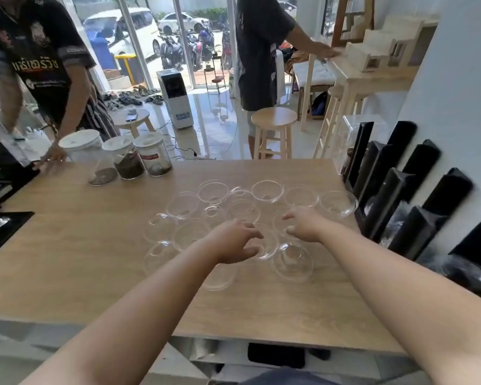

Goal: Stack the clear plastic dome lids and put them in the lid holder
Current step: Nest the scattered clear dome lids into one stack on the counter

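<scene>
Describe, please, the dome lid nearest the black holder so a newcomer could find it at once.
Start at the wooden counter and follow the scattered clear lids toward the black holder on the right. The dome lid at that far right end, beyond the right hand, is the one closest to it.

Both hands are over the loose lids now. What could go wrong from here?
1. The dome lids lie crowded, some overlapping; the left hand or right hand may knock neighbours while lifting one.
2. The clear lids barely show against the wooden table, so one is easily missed.
3. The far-right lid lies near the table's right edge and could be pushed off.
</scene>
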The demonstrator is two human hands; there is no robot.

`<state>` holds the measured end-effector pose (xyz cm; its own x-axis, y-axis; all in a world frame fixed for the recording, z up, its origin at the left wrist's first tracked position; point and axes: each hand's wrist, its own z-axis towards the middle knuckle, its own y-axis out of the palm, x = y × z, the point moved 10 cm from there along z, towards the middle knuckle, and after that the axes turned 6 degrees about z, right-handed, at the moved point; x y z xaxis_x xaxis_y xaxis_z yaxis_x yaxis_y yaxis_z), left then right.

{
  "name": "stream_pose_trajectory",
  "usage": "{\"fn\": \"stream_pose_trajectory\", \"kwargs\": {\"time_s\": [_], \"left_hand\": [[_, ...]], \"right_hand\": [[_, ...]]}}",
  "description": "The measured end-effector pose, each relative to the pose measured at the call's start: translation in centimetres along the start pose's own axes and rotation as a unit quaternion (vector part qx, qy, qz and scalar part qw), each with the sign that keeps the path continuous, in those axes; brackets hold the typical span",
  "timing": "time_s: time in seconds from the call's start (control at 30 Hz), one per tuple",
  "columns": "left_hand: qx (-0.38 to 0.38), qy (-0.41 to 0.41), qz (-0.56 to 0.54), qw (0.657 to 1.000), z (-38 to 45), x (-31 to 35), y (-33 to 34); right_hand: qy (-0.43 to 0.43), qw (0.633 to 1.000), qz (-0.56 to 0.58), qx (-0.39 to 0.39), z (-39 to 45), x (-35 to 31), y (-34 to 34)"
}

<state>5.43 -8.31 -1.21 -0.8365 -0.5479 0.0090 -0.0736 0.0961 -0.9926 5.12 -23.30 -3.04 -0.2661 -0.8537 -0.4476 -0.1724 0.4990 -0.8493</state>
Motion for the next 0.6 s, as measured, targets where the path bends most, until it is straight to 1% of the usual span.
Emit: {"fn": "stream_pose_trajectory", "kwargs": {"time_s": [0.07,0.17,0.23,0.33,0.43,0.5,0.53,0.57,0.6], "left_hand": [[-0.003,0.012,0.007,1.0,-0.5,0.6,0.7],[-0.012,0.013,0.038,0.999,-1.3,1.1,2.3],[0.005,0.013,0.055,0.998,-1.4,1.2,2.5],[0.064,-0.007,0.03,0.997,-2.0,0.9,2.2],[0.144,-0.051,-0.077,0.985,-3.5,-0.1,1.5],[0.186,-0.108,-0.187,0.959,-4.6,-1.5,1.5],[0.197,-0.145,-0.253,0.936,-5.1,-2.3,1.9],[0.2,-0.184,-0.326,0.905,-5.6,-3.1,2.5],[0.197,-0.22,-0.407,0.865,-6.0,-3.7,3.4]], "right_hand": [[-0.003,1.0,0.024,0.007,-0.2,0.3,0.2],[0.009,0.999,0.03,0.009,-0.7,0.7,1.1],[0.021,0.999,0.031,0.013,-0.8,1.1,1.4],[0.029,0.999,0.031,0.016,-0.8,1.5,2.0],[0.027,0.998,0.045,0.029,-0.4,1.8,2.4],[0.026,0.998,0.047,0.036,-0.2,2.0,2.6],[0.025,0.998,0.051,0.042,-0.2,2.1,2.6],[0.021,0.997,0.056,0.055,-0.3,2.0,2.3],[0.013,0.995,0.063,0.075,-0.6,1.8,1.7]]}}
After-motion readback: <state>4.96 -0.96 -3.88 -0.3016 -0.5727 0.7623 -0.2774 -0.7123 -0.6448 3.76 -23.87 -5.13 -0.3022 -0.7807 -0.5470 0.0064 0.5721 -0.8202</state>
